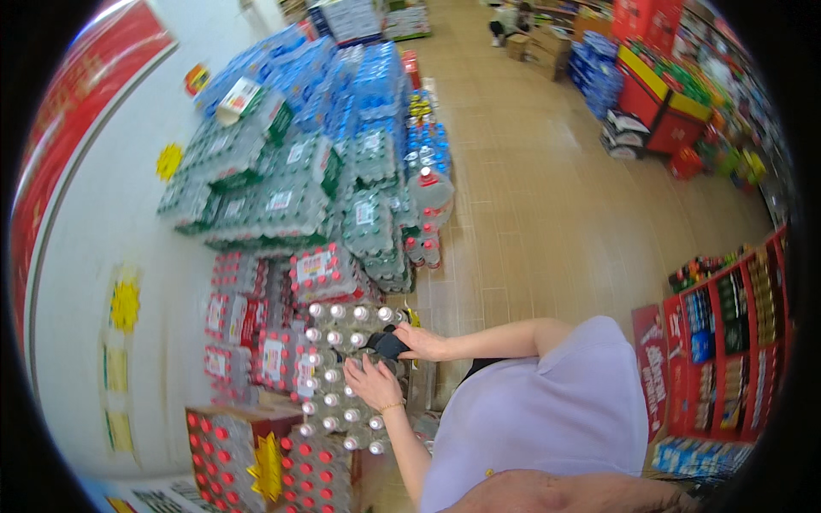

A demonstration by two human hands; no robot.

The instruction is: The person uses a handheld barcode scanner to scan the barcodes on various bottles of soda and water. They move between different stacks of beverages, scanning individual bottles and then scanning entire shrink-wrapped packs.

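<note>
White-capped clear bottles [333, 378] stand in close rows in front of me, to the left of my body. My right hand [420, 341] grips a dark cloth [388, 345] at the near side of the rows, by the upper bottles. Lower in the view, my left hand [375, 383], with a thin bracelet at its wrist, rests palm down over the bottle tops beside the cloth. Its fingers are spread, and the bottles beneath it are partly hidden.
Red-capped bottle packs [276, 359] lie beyond the rows, and a carton of red-capped bottles [244, 417] stands below. Green-trimmed packs [276, 202] and blue water packs [378, 77] are stacked above. Red shelves [725, 359] stand at right. A person [510, 22] crouches far off by cardboard boxes [550, 51].
</note>
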